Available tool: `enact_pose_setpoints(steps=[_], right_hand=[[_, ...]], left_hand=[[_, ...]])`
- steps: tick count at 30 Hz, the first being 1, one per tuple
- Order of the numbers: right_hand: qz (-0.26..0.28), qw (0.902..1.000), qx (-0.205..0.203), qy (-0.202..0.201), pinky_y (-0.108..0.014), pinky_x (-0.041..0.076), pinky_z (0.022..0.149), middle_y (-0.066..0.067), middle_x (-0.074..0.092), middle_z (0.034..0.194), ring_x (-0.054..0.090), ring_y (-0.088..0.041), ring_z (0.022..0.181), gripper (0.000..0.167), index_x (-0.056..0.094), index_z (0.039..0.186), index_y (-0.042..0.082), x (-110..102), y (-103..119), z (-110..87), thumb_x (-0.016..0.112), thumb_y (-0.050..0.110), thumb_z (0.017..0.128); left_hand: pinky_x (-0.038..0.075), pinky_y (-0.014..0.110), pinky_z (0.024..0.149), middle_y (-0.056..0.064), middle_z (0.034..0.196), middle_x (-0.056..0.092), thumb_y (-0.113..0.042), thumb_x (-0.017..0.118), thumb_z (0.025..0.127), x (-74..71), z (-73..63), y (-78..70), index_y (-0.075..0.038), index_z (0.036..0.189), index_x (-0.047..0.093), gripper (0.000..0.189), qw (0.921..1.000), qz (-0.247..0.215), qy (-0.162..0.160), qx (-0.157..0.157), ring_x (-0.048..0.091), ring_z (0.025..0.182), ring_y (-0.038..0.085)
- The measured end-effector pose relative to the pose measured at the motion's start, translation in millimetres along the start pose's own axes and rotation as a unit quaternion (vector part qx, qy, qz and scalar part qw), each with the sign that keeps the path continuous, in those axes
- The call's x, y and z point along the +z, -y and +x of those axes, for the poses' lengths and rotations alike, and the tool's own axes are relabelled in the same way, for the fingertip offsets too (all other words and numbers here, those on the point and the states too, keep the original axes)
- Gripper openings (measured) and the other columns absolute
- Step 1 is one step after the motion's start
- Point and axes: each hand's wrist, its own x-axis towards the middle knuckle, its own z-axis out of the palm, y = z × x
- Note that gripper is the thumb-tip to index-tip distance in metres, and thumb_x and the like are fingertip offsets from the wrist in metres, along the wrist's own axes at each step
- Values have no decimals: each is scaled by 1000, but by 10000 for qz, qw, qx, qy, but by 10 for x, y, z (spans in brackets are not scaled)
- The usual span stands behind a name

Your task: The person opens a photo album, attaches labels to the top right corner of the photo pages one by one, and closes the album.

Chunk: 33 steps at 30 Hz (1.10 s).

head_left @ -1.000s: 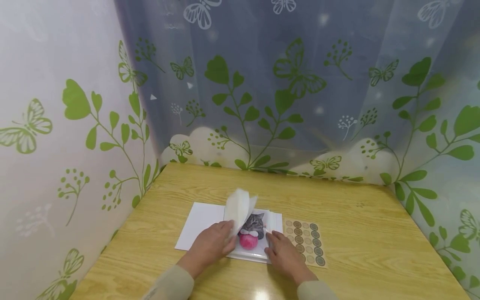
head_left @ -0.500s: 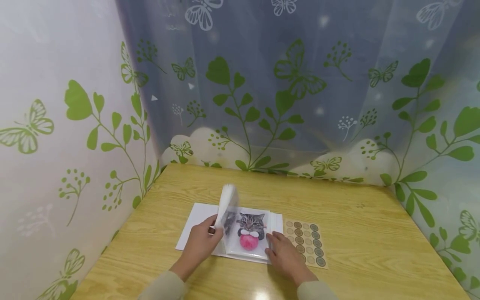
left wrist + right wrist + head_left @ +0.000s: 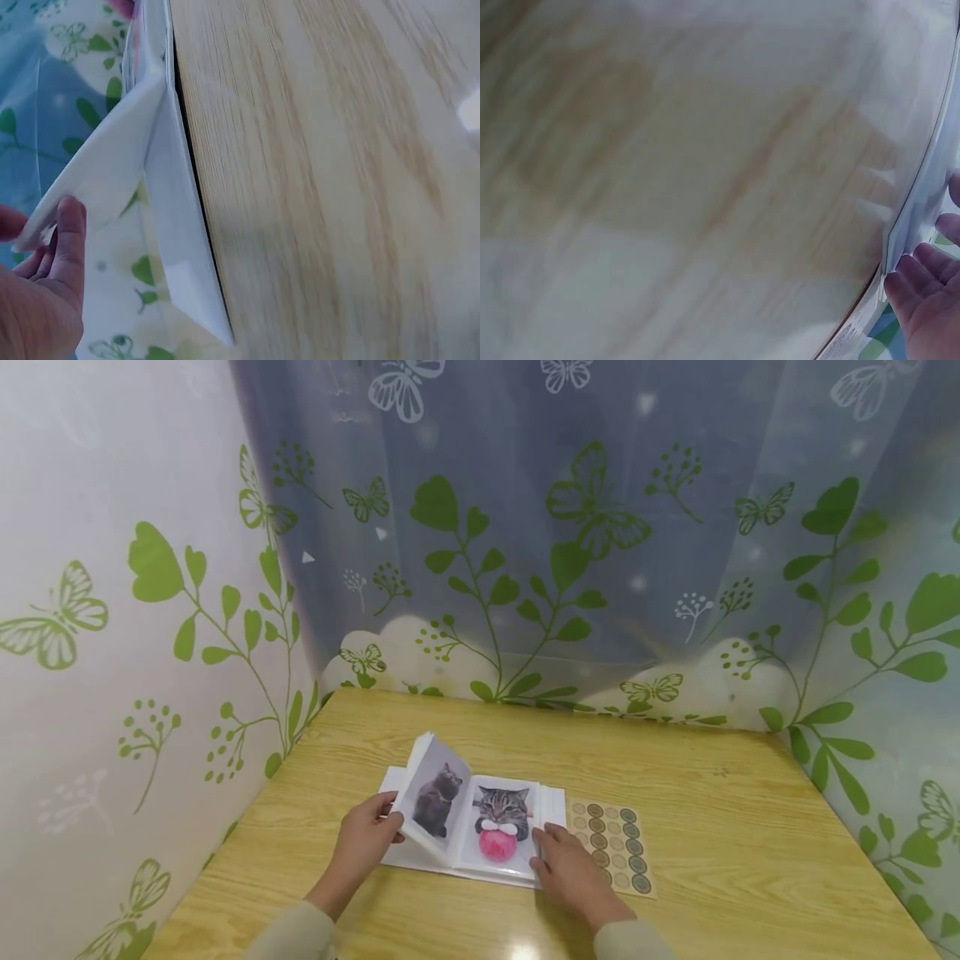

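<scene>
A small white photo album lies spread on the table in the head view. Its right page bears a photo of a tabby cat with a pink ball. A raised bundle of leaves leans left over the white cover, showing a grey cat photo. My left hand pinches the outer edge of these leaves; in the left wrist view, thumb and fingers meet at that edge. My right hand rests at the album's right edge, its loosely bent fingertips touching there in the right wrist view.
A tan sheet of round stickers lies just right of the album, partly behind the right hand. The wooden table reaches back to a curtain printed with leaves and butterflies, which also flanks both sides.
My left hand has moved left with the bundle of leaves, swinging it from upright to leaning left and bringing the grey cat photo into sight. The right hand stays in place.
</scene>
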Motion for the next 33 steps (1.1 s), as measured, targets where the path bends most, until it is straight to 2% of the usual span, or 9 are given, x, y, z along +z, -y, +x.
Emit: enact_pose_setpoints(steps=[6, 9, 11, 14, 16, 26, 33], right_hand=[[-140, 9999, -44, 65, -56, 37, 108, -24, 48, 143, 46, -42, 131, 46, 56, 137, 2, -32, -3, 3, 62, 23, 97], [-215, 9997, -54, 100, -56, 37, 108, -24, 48, 143, 46, -42, 131, 46, 56, 137, 2, -30, -25, 3, 61, 23, 97], [-251, 9996, -67, 101, -56, 38, 108, -24, 48, 143, 46, -42, 131, 46, 56, 137, 2, -27, -48, -3, 61, 23, 97], [-256, 9996, -68, 89, -57, 38, 107, -24, 47, 143, 46, -43, 131, 46, 56, 137, 2, -36, -88, -20, 61, 23, 97], [-250, 9996, -67, 89, -59, 38, 107, -24, 47, 143, 46, -43, 131, 46, 56, 137, 2, -52, -117, -37, 61, 22, 97], [-322, 9994, -115, 15, -63, 39, 103, -24, 49, 142, 48, -45, 128, 45, 56, 137, 2, -160, -334, -123, 61, 21, 96], [-275, 9996, -87, 28, -60, 39, 105, -25, 49, 142, 48, -45, 128, 45, 56, 137, 1, -257, -508, -207, 62, 19, 96]], left_hand=[[59, 29, 59, 16, 86, 66, 9, 51, 82, -145, 35, 144, 18, 122, 57, 42, 9985, -27, 170, -514, 66, 62, 18], [58, 29, 57, 13, 80, 65, 9, 53, 79, -191, 38, 202, 20, 120, 57, 43, 9976, 260, 271, -584, 65, 60, 16], [56, 28, 56, 9, 75, 63, 7, 56, 78, -210, 40, 242, 19, 119, 58, 43, 9955, 731, 341, -497, 62, 58, 14], [51, 27, 56, 3, 69, 61, 3, 60, 75, -216, 46, 287, 17, 116, 61, 43, 9882, 1438, 447, -272, 58, 58, 13], [49, 27, 57, 2, 67, 60, 2, 63, 74, -204, 45, 311, 16, 112, 63, 40, 9831, 1750, 516, -122, 55, 59, 13], [46, 34, 60, 2, 69, 58, -5, 66, 71, -34, 15, 273, 6, 93, 69, 24, 9683, 2327, 741, 532, 51, 65, 18], [47, 35, 61, 2, 71, 58, -7, 69, 72, 124, -41, 233, 4, 92, 68, 23, 9621, 2501, 875, 642, 52, 65, 18]])
